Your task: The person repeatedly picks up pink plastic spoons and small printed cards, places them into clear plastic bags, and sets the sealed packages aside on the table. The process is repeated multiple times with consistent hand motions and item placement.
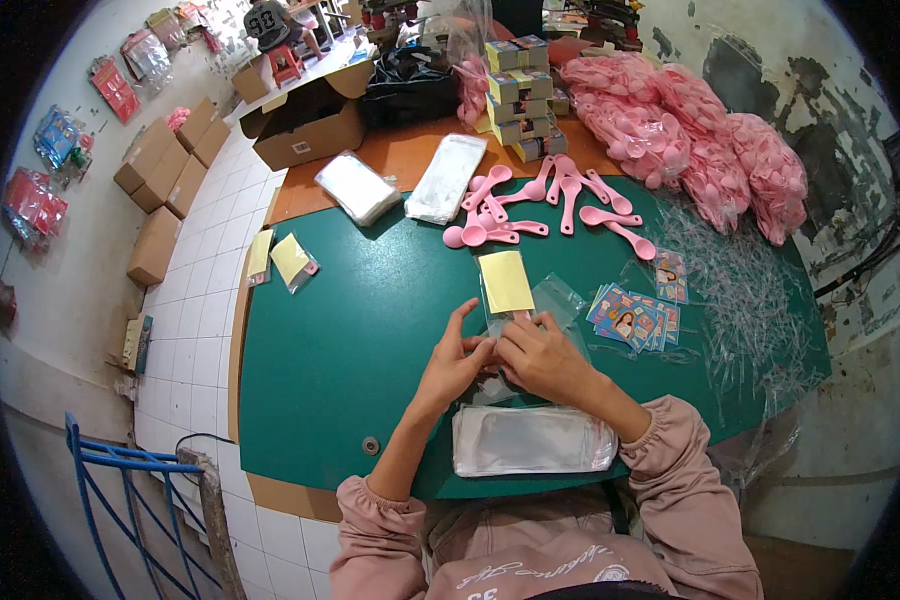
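Both hands meet at the lower end of a clear plastic bag with a yellow card (507,282) in it. My left hand (454,362) has its thumb against the bag's end and its index finger raised along the side. My right hand (542,356) pinches the same end with bent fingers, which partly hide it. A bit of pink shows just below the card. Beside the right hand lies another clear bag (560,298). Closer to my body rests a stack of clear plastic bags (532,441).
Pink spoons (569,203) lie beyond the hands, printed cards (625,318) to the right, plastic scraps (745,290) farther right. Two packed bags (292,260) sit at the left edge. Behind are bag stacks (446,178), card bundles (518,88), bagged spoons (660,120) and an open carton (310,125).
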